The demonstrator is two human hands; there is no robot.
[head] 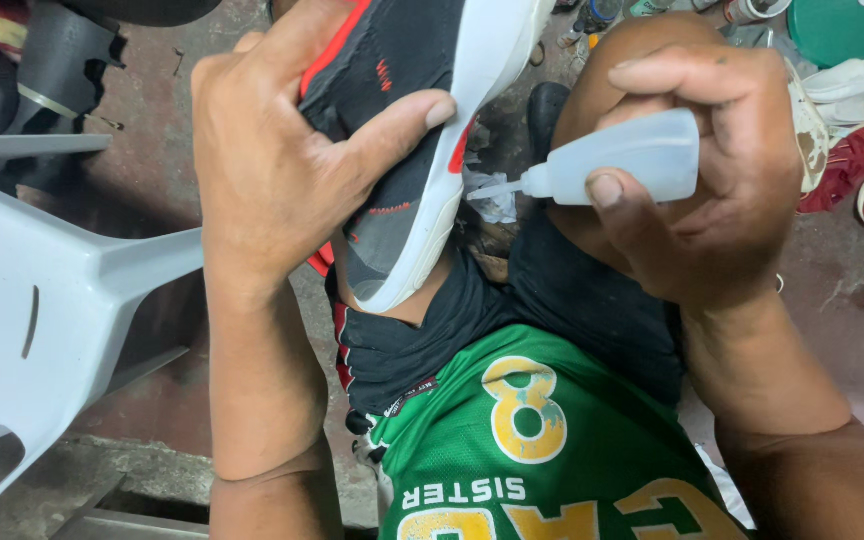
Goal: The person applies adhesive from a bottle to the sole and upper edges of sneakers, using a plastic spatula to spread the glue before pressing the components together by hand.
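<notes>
The shoe (407, 150), black and grey with red trim and a white sole, lies with its long axis slanting from the top of the view down toward the person's lap, one rounded end pointing down and slightly left, just above the black shorts (512, 310); its white sole edge faces right. The left hand (272, 160) is closed around the shoe from the left, fingers wrapped behind the upper and the thumb pressed flat across it, its tip reaching the white sole edge; the forearm runs straight down from the shoe to the bottom of the view. To the right of the shoe, the right hand (712, 180) is closed on a small translucent squeeze bottle (622, 158), thumb on its underside and fingers curled over the top. The bottle lies nearly level, its thin nozzle pointing left at the sole edge, tip just beside or touching it; which cannot be told. Below the shoe is a green jersey (552, 450). Left of the shoe stands a white plastic chair (42, 300); well right of it lie white and red shoes (862, 130) on the floor.
</notes>
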